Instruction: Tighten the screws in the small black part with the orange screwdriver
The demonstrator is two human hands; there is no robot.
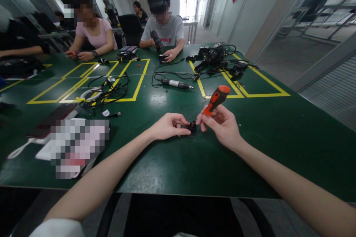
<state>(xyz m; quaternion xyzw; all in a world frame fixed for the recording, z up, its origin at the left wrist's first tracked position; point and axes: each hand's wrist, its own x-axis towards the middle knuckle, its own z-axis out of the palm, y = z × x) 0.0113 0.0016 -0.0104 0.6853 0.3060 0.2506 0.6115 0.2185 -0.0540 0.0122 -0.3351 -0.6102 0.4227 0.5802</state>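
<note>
Between finger and thumb, my left hand (pixel 168 126) pinches a small black cylindrical part (pixel 193 126) low over the green table. My right hand (pixel 222 127) is closed around an orange and dark grey screwdriver (pixel 217 98), whose handle leans up and to the right. The screwdriver's shaft and tip are hidden by my fingers. My right fingertips come right beside the black part; whether they touch it I cannot tell.
Ahead on the green table (pixel 261 144) lies a corded pen-shaped power tool (pixel 177 84). Black cables (pixel 213 59) are heaped at the back right, and more cables (pixel 119 89) lie left. Phones (pixel 52 118) rest at the left. Across the table, co-workers (pixel 164 26) handle tools.
</note>
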